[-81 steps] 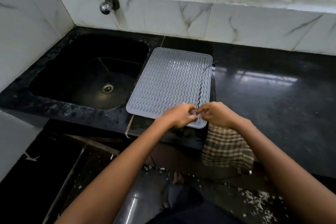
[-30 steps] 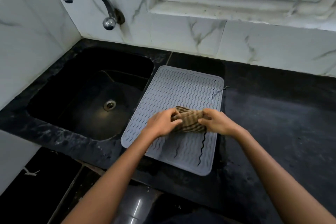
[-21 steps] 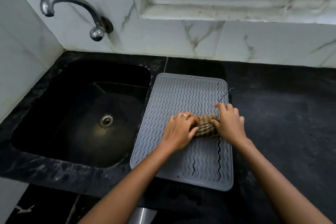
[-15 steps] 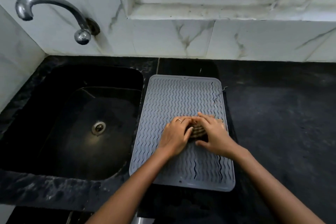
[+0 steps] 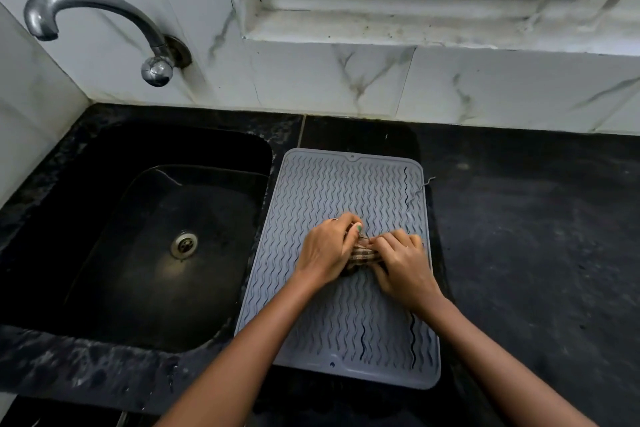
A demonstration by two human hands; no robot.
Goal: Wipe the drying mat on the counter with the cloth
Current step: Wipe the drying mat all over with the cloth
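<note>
A grey ribbed drying mat lies flat on the black counter, just right of the sink. A bunched brown checked cloth rests on the middle of the mat. My left hand grips its left side and my right hand grips its right side, pressing it down. Most of the cloth is hidden under my fingers.
A black sink with a metal drain sits to the left. A curved metal tap comes out of the marble wall above it. A window ledge runs along the back wall. A loose thread lies at the mat's right edge.
The cloth came up from hanging over the counter's front edge onto the mat. Both hands have bunched it smaller and closed tighter around it at the mat's middle.
</note>
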